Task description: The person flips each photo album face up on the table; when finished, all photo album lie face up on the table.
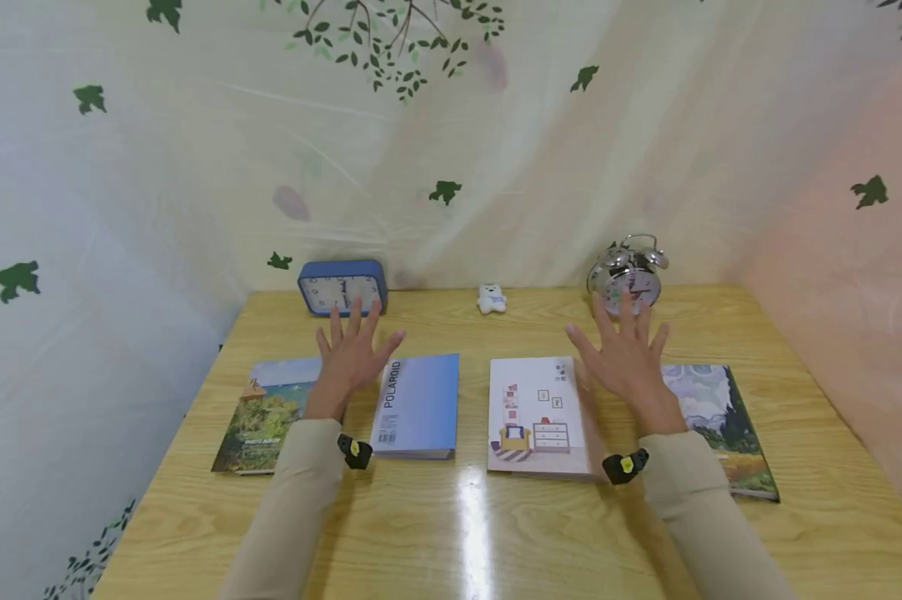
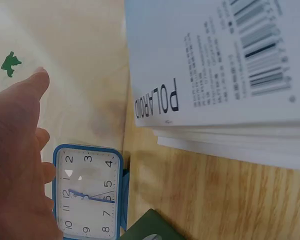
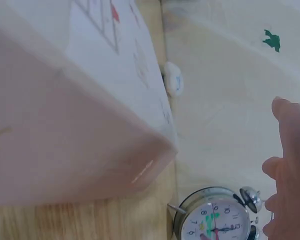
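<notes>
My left hand [image 1: 348,358] is held over the table with its fingers spread, between a landscape photo album [image 1: 267,417] and a blue POLAROID album [image 1: 419,404]. Nothing is in its grasp. On the other side my right hand [image 1: 625,362] is likewise spread and holds nothing. It hovers between a white album with a furniture drawing [image 1: 533,417] and a painted-landscape album [image 1: 721,425], partly hidden by the arm. Beyond the left fingertips stands a blue rectangular clock [image 2: 87,192]. A silver twin-bell alarm clock [image 3: 215,220] stands behind the right fingertips.
A small white bear figure [image 1: 492,298] sits at the back of the wooden table [image 1: 421,533], midway between the clocks. Behind the table's far edge hangs a pale cloth [image 1: 496,167] printed with leaves, and more cloth closes off both sides.
</notes>
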Tool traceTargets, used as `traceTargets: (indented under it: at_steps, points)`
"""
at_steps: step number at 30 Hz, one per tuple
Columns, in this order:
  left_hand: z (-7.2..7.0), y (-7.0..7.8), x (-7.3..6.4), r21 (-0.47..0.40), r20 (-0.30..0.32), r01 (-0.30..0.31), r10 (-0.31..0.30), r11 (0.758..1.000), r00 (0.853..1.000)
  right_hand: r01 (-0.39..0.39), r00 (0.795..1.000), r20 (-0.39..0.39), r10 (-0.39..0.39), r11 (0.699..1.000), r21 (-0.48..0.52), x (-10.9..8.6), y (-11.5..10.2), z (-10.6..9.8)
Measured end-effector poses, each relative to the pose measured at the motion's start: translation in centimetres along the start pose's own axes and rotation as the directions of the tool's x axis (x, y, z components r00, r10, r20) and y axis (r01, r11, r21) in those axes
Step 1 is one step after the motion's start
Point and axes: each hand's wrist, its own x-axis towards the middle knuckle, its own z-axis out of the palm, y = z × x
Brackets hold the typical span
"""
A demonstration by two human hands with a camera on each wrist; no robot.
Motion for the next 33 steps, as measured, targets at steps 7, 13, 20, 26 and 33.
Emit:
traceTargets:
  at_steps: [7, 13, 20, 26, 33]
  points:
    - [-0.8, -1.2, 0.6, -0.144, -0.107, -0.079, 0.064, 0.986, 0.992, 0.11, 0.99, -0.093, -0.103, 0.992, 0.064, 1.3, -2.5, 0.6]
    - [-1.9, -3.0, -0.3, -0.393, -0.208, -0.103, 0.021, 0.914, 0.978, 0.215, 0.974, -0.127, -0.186, 0.934, 0.286, 2.1, -6.2, 1.4]
    - [-3.2, -5.7, -2.4, -0.556, -0.243, -0.07, -0.081, 0.828, 0.967, 0.25, 0.968, -0.142, -0.206, 0.831, 0.497, 2.7, -10.7, 3.2]
    - [-4.0, -8.7, -4.3, -0.554, -0.231, -0.029, -0.12, 0.832, 0.966, 0.221, 0.975, -0.101, -0.2, 0.78, 0.586, 2.4, -14.1, 5.3]
    - [-4.9, -11.9, -7.2, -0.511, -0.214, 0.046, -0.179, 0.858, 0.96, 0.217, 0.97, -0.051, -0.237, 0.753, 0.621, 1.2, -17.9, 8.5]
